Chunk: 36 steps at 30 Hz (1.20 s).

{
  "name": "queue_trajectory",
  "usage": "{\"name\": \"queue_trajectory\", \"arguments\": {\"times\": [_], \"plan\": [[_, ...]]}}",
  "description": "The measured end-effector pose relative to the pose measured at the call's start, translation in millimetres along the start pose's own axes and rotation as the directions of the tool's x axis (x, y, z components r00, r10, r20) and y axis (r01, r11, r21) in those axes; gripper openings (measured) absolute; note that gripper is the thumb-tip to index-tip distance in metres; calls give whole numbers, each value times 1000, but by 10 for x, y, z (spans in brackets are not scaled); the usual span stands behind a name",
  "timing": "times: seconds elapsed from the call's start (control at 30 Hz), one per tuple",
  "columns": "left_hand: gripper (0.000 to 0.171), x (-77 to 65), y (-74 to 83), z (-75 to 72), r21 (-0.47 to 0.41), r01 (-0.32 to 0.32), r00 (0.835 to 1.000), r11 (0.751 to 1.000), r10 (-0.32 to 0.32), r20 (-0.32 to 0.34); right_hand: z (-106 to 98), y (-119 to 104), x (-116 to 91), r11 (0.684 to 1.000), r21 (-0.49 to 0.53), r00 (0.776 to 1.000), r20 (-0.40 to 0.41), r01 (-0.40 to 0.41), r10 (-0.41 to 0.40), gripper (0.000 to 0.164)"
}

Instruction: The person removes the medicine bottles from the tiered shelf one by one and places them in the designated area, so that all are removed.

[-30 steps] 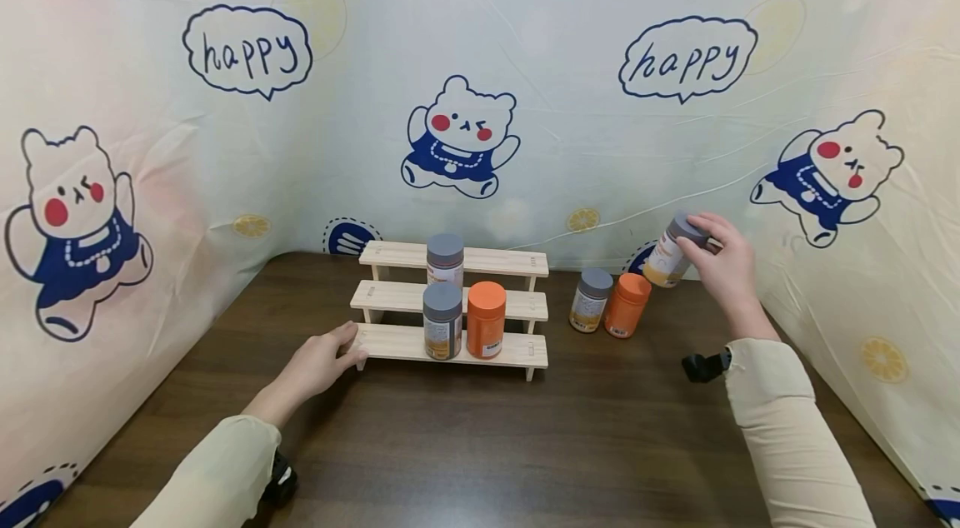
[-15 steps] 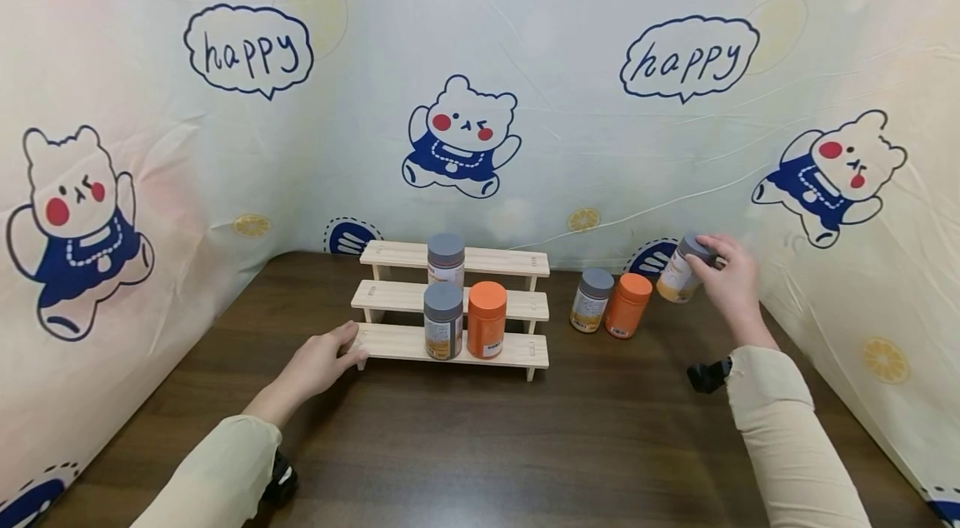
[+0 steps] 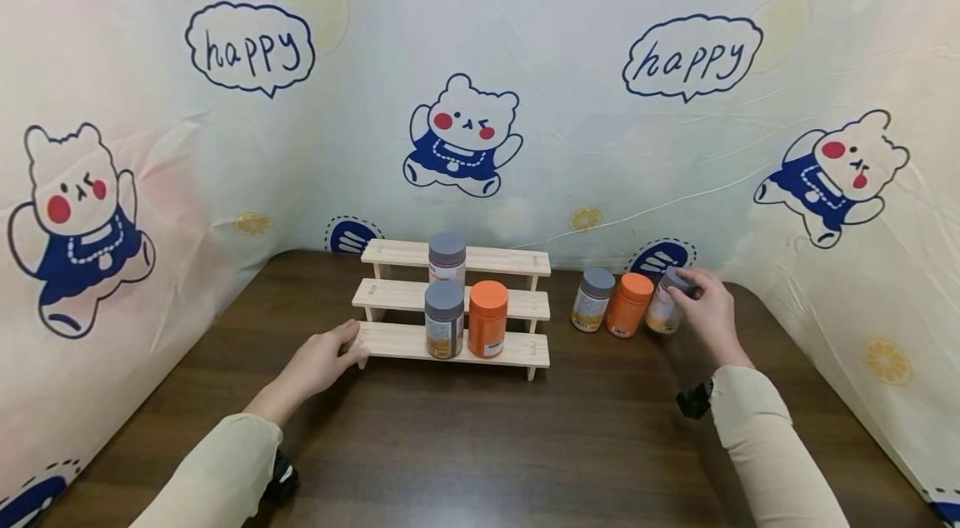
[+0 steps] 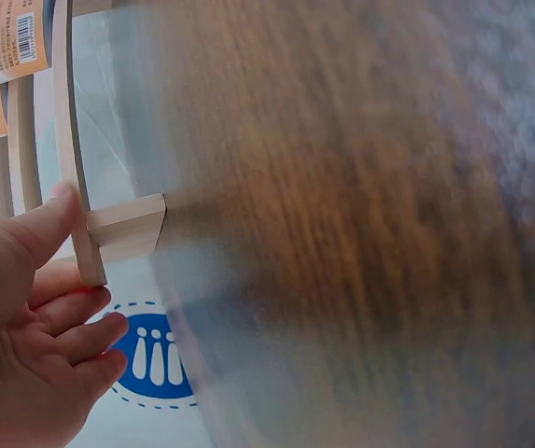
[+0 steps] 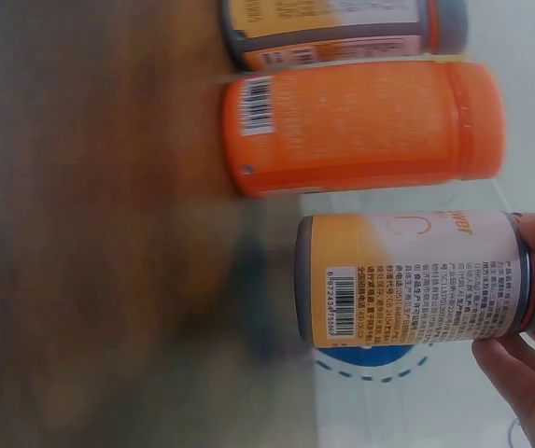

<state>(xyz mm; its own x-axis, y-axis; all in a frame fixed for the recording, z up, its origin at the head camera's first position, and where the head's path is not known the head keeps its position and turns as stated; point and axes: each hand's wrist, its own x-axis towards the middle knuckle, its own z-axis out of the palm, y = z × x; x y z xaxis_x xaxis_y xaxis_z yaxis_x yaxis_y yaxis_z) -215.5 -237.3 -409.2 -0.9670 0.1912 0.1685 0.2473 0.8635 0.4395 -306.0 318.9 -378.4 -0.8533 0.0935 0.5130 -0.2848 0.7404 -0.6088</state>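
Observation:
My right hand (image 3: 711, 313) grips a grey-capped supplement bottle (image 5: 407, 275) around its lid. That bottle is upright at the right end of a row, beside an orange bottle (image 3: 629, 306) and another grey-capped bottle (image 3: 592, 301). With thumb and fingers, my left hand (image 3: 321, 360) pinches the left end of the lowest step of a three-step wooden rack (image 3: 517, 351); the left wrist view shows the thumb (image 4: 54, 217) on the step's edge. On the rack stand a grey-capped bottle (image 3: 445, 321) and an orange bottle (image 3: 488, 320) in front, with another grey-capped bottle (image 3: 447, 255) higher up behind.
A dark wooden table (image 3: 465, 445) carries everything. Behind and on both sides hangs a pale cloth (image 3: 570, 153) printed with bears and "happy" bubbles, close to the table's back edge. Black wrist cameras sit at both cuffs.
My right hand has lowered the grey-capped bottle from a tilted position in the air to upright beside the orange bottle at the right. The left hand and the rack have stayed put.

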Motion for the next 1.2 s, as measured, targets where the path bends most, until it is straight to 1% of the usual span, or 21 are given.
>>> {"name": "queue_trajectory", "arguments": {"times": [0.2,0.3,0.53,1.0,1.2], "plan": [[55,11,-1,1,0,4,1000,1000,-4,-2,56,58,-52,1000,2,999,28,-21,21,34],[56,16,0,-3,-5,7,1000,1000,-7,1,71,77,-67,1000,-6,999,25,-24,24,34],[56,21,-3,-6,-6,3,1000,1000,-3,0,85,82,-82,1000,-23,1000,11,-10,10,33],[54,13,-6,3,-3,-7,1000,1000,7,-3,112,107,-126,1000,-2,999,40,5,-5,35],[54,7,-5,3,-5,-1,1000,1000,1,1,123,127,-128,1000,5,999,43,3,-3,34]]}}
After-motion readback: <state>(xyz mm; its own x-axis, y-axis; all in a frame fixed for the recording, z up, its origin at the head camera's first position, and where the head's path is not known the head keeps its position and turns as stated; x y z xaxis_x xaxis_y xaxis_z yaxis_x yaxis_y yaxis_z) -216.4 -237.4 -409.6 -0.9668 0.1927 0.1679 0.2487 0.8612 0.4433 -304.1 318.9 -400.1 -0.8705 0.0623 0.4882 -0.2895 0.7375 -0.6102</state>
